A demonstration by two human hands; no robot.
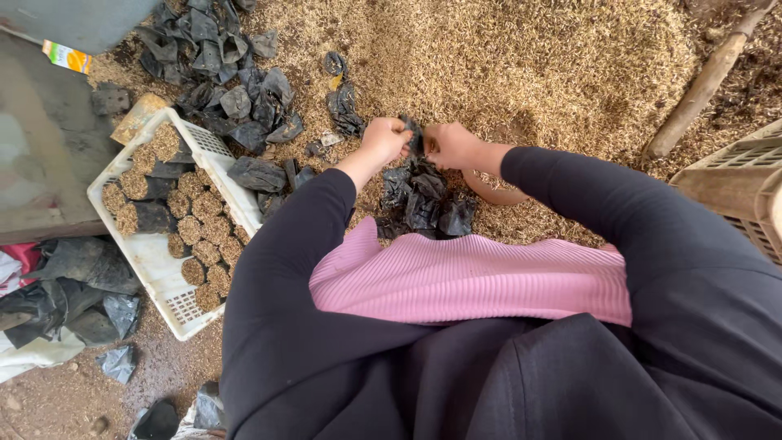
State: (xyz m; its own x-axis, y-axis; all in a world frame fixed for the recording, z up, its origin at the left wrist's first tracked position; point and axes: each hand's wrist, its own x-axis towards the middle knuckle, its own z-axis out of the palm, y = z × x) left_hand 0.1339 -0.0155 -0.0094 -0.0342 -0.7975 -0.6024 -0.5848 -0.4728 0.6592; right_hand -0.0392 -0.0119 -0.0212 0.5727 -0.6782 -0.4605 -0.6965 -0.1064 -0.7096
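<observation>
Above the middle of the husk heap (521, 65), both hands meet on one small black plastic bag (414, 134), which is held off the ground between them. The left hand (384, 138) is closed on the bag's left side, fingers curled over the plastic; the right hand (450, 145) is closed on its right side, the two hands almost touching. Directly beneath them a small pile of empty black bags (423, 200) lies on the husks, just in front of the person's pink garment (472, 281). A pale rounded object (493, 194) rests partly under the right forearm; its kind cannot be told. To the left of the hands more loose black bags (265, 175) lie on the husks, and a larger scatter of crumpled black bags (212, 57) reaches toward the top left corner of the heap. At the heap's left edge stands a white plastic crate (155, 269), holding filled bags (199, 228) set upright in rows, their husk tops showing. Beyond the crate, on bare ground, lie sheets of dark plastic (73, 285). A wooden handle (705, 81) lies slanted at the top right, and part of a tan crate (741, 183) shows at the right edge.
</observation>
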